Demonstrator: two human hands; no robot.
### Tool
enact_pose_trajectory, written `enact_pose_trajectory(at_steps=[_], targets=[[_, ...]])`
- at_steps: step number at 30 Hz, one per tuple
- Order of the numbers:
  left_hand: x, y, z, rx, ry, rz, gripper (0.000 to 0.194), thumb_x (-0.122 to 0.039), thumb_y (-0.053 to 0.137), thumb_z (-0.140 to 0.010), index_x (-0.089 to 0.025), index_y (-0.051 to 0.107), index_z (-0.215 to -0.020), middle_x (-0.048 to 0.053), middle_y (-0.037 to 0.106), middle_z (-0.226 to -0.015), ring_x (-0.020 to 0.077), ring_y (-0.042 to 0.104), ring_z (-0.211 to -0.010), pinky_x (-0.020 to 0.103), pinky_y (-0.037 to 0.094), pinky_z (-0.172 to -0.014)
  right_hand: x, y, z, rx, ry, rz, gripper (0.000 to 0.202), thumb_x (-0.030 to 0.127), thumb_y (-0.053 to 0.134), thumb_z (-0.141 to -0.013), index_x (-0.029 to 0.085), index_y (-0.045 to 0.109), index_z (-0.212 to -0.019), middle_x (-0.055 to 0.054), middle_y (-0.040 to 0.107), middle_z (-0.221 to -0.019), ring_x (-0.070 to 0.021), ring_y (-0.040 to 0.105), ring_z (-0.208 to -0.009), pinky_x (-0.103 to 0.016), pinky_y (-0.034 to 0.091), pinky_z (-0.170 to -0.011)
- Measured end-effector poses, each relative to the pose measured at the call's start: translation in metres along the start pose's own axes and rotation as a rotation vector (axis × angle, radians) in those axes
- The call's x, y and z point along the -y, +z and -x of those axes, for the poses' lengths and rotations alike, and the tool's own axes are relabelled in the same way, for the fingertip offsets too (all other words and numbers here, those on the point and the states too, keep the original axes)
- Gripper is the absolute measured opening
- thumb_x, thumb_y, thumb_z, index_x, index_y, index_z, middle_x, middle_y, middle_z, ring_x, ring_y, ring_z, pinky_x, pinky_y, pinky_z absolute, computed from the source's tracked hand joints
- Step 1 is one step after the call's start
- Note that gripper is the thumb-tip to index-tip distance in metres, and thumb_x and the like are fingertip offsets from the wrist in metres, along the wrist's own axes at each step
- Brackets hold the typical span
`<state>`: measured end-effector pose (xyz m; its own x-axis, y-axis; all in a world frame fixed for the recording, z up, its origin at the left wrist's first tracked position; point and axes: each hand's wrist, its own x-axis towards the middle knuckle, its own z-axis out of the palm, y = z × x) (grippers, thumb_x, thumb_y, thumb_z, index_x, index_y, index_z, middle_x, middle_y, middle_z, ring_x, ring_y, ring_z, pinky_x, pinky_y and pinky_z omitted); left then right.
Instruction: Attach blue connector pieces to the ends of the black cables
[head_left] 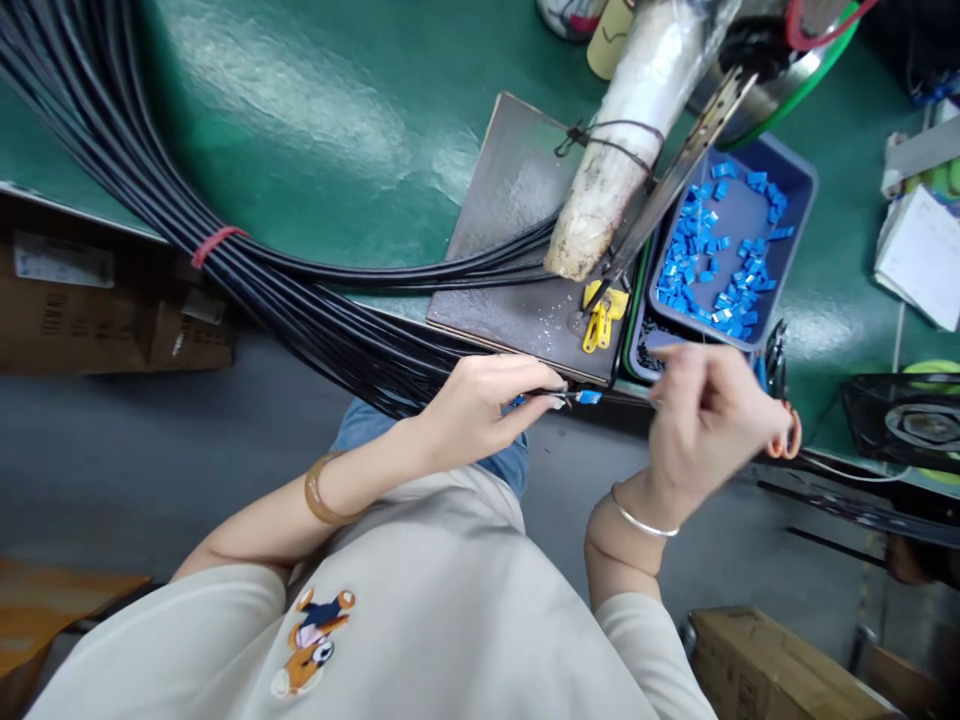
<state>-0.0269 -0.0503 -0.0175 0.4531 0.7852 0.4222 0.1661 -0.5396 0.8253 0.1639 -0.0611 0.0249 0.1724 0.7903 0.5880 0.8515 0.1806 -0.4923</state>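
Cable end point(559, 397) sits pinched in our left hand point(480, 405) at the counter point(315, 120) edge; we steady it while our blurred right hand point(705, 420), fingers curled, seats the blue connector point(589, 397) squarely.

Black cable bundle point(247, 270) at nine o'clock – red tie point(214, 243); blue plastic clips point(720, 260) in blue-grey tray point(795, 190) at two o'clock – green tabletop point(315, 110).

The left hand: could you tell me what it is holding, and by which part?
The left hand pinches a thin black cable near its end, just behind the small blue connector at its tip.
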Motion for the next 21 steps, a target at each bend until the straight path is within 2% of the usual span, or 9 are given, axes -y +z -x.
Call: enact_pose_trajectory(at_steps=[3,6,9,11,12,15,17,19,21], targets=[[-0.010,-0.006,0.001,0.122,0.021,-0.012,0.013,-0.015,0.055,-0.090,-0.015,0.068,-0.093,0.005,0.074,-0.083,0.0120,0.064,-0.071,0.022,0.047,-0.066,-0.014,0.019,-0.008,0.226,-0.042,0.269,0.038,0.046,0.060,-0.089,0.018,0.060,-0.064,0.004,0.047,-0.048,-0.0081,0.042,-0.046,-0.027,0.027,-0.052],[-0.018,-0.022,0.000,0.544,0.048,0.062,0.018,-0.013,0.052,-0.091,-0.017,0.068,-0.087,0.005,0.074,-0.079,0.0148,0.067,-0.071,0.025,0.047,-0.066,-0.016,0.033,-0.013,0.305,-0.022,0.403,0.039,0.048,0.068,-0.082,0.019,0.056,-0.060,0.004,0.048,-0.049,-0.0101,0.042,-0.048,-0.028,0.025,-0.055],[-0.014,-0.043,0.004,0.954,0.025,0.413,0.013,-0.016,0.057,-0.088,-0.018,0.069,-0.082,0.006,0.073,-0.070,0.0146,0.066,-0.061,0.024,0.047,-0.057,-0.009,0.032,-0.013,0.355,0.032,0.331,0.034,0.040,0.072,-0.078,0.019,0.053,-0.059,0.005,0.049,-0.050,-0.0092,0.042,-0.049,-0.026,0.027,-0.056],[-0.004,-0.054,0.010,1.013,-0.093,0.710,0.008,-0.021,0.062,-0.087,-0.019,0.069,-0.084,0.007,0.073,-0.067,0.0143,0.066,-0.056,0.023,0.047,-0.051,-0.002,0.026,-0.009,0.364,0.075,0.172,0.033,0.037,0.070,-0.080,0.019,0.050,-0.060,0.006,0.047,-0.051,-0.0070,0.041,-0.048,-0.025,0.029,-0.055],[0.002,-0.058,0.015,0.943,-0.194,0.829,0.007,-0.023,0.065,-0.086,-0.019,0.069,-0.084,0.007,0.072,-0.064,0.0147,0.066,-0.053,0.022,0.046,-0.048,0.001,0.022,-0.007,0.358,0.096,0.081,0.033,0.036,0.069,-0.081,0.019,0.049,-0.060,0.007,0.046,-0.052,-0.0060,0.040,-0.048,-0.023,0.030,-0.054],[0.017,-0.062,0.027,0.318,-0.502,1.131,0.014,-0.032,0.071,-0.082,-0.019,0.065,-0.085,0.000,0.061,-0.050,0.0089,0.048,-0.033,0.019,0.023,-0.030,0.008,0.013,0.001,0.369,0.124,-0.123,0.035,0.035,0.069,-0.082,0.019,0.046,-0.062,0.008,0.043,-0.053,-0.0044,0.037,-0.049,-0.021,0.029,-0.051],[0.020,-0.061,0.032,0.029,-0.620,1.210,0.018,-0.031,0.074,-0.078,-0.020,0.061,-0.084,-0.005,0.053,-0.044,0.0043,0.031,-0.028,0.018,0.015,-0.029,0.009,0.009,0.005,0.384,0.101,-0.123,0.035,0.034,0.070,-0.081,0.019,0.046,-0.061,0.008,0.043,-0.053,-0.0043,0.036,-0.048,-0.021,0.029,-0.049],[0.019,-0.061,0.033,-0.087,-0.675,1.254,0.018,-0.028,0.073,-0.077,-0.020,0.059,-0.084,-0.008,0.050,-0.044,0.0030,0.023,-0.028,0.018,0.015,-0.030,0.008,0.007,0.008,0.334,0.057,-0.036,0.034,0.033,0.070,-0.082,0.020,0.046,-0.062,0.008,0.043,-0.054,-0.0048,0.036,-0.048,-0.022,0.030,-0.050],[0.016,-0.062,0.031,-0.119,-0.693,1.293,0.016,-0.027,0.071,-0.077,-0.020,0.058,-0.084,-0.008,0.051,-0.045,0.0034,0.023,-0.029,0.018,0.015,-0.031,0.006,0.006,0.007,0.209,0.019,0.035,0.033,0.035,0.067,-0.084,0.021,0.046,-0.064,0.007,0.045,-0.055,-0.0059,0.038,-0.048,-0.023,0.032,-0.052]])
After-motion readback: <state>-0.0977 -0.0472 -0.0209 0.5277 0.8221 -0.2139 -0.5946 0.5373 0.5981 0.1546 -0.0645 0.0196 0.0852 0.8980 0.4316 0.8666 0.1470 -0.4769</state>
